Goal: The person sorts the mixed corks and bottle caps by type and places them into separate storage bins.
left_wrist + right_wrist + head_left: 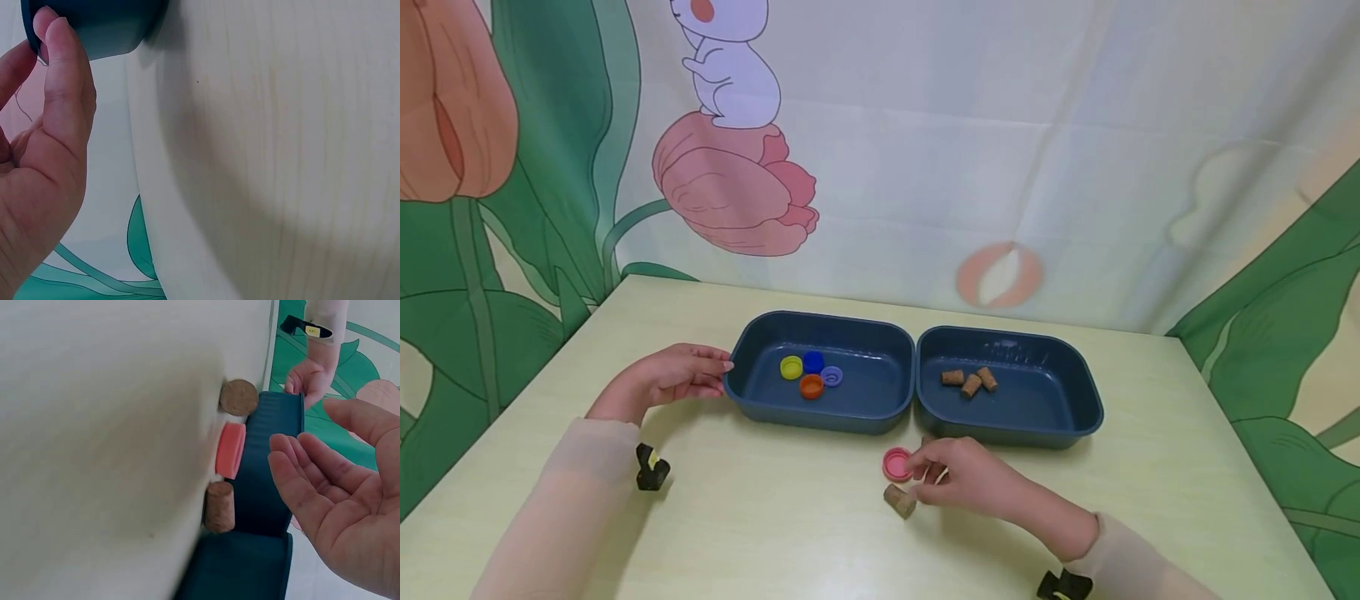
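Observation:
My left hand (681, 373) holds the left rim of a dark blue tray (820, 420), fingers on both sides of the edge. Inside that tray lie several plastic bottle caps: a yellow cap (791, 367), a blue cap (813, 362), a purple cap (832, 377) and an orange cap (812, 386). Over the table in front of the trays hovers my right hand (962, 475), fingers relaxed and palm holding nothing. Close to its fingertips are a pink-red cap (230, 450), a cork (899, 501) nearer me, and another cork (219, 507), mostly hidden by the hand in the head view.
A second dark blue tray (1011, 432) stands against the first one's right side, with three corks (972, 385) in it. The pale wooden table (760, 517) ends at a printed cloth backdrop (910, 167) with flowers and a rabbit.

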`<state>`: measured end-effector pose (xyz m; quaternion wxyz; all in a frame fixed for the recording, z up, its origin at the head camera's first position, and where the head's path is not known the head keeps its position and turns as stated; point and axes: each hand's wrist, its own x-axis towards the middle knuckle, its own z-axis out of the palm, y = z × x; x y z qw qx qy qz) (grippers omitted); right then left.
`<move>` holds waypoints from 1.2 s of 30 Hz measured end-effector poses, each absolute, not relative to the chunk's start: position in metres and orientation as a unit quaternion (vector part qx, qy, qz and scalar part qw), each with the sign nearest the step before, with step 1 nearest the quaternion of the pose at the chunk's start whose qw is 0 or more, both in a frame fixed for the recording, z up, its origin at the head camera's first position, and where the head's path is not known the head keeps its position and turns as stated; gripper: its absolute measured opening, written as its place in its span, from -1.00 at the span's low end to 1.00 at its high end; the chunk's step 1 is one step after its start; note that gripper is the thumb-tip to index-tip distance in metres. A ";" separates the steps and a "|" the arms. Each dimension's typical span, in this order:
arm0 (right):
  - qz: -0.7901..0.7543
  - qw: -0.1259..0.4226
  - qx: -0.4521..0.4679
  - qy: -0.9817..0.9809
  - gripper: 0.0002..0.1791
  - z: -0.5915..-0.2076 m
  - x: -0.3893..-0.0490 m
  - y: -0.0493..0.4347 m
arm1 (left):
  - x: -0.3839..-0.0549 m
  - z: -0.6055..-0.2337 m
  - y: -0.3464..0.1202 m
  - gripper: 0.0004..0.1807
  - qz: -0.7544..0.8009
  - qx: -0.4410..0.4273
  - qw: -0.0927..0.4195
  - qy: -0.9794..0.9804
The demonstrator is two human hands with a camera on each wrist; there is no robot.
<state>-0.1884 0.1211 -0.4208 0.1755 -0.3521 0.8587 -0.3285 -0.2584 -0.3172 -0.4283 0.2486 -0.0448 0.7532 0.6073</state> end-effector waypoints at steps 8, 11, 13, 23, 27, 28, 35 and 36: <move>-0.325 0.173 -0.343 0.864 -0.74 -0.431 -0.184 0.120 | -0.258 -0.430 -0.320 -0.52 0.608 -0.028 0.251 0.753; -0.321 0.174 -0.344 0.865 -0.74 -0.435 -0.184 0.119 | -0.258 -0.430 -0.320 -0.55 0.610 -0.027 0.251 0.752; -0.319 0.178 -0.342 0.866 -0.74 -0.437 -0.184 0.119 | -0.258 -0.429 -0.320 -0.57 0.610 -0.029 0.250 0.751; -0.291 0.185 -0.336 0.877 -0.76 -0.440 -0.184 0.112 | -0.258 -0.429 -0.319 -0.53 0.610 -0.031 0.251 0.751; -0.277 0.179 -0.334 0.883 -0.79 -0.439 -0.184 0.110 | -0.258 -0.427 -0.318 -0.53 0.609 -0.032 0.250 0.752; -0.274 0.178 -0.335 0.884 -0.80 -0.439 -0.184 0.110 | -0.259 -0.426 -0.318 -0.54 0.609 -0.032 0.250 0.752; -0.262 0.168 -0.340 0.887 -0.88 -0.442 -0.183 0.107 | -0.258 -0.427 -0.317 -0.56 0.609 -0.035 0.254 0.751; -0.259 0.166 -0.342 0.888 -0.88 -0.442 -0.183 0.107 | -0.258 -0.427 -0.317 -0.56 0.609 -0.036 0.254 0.751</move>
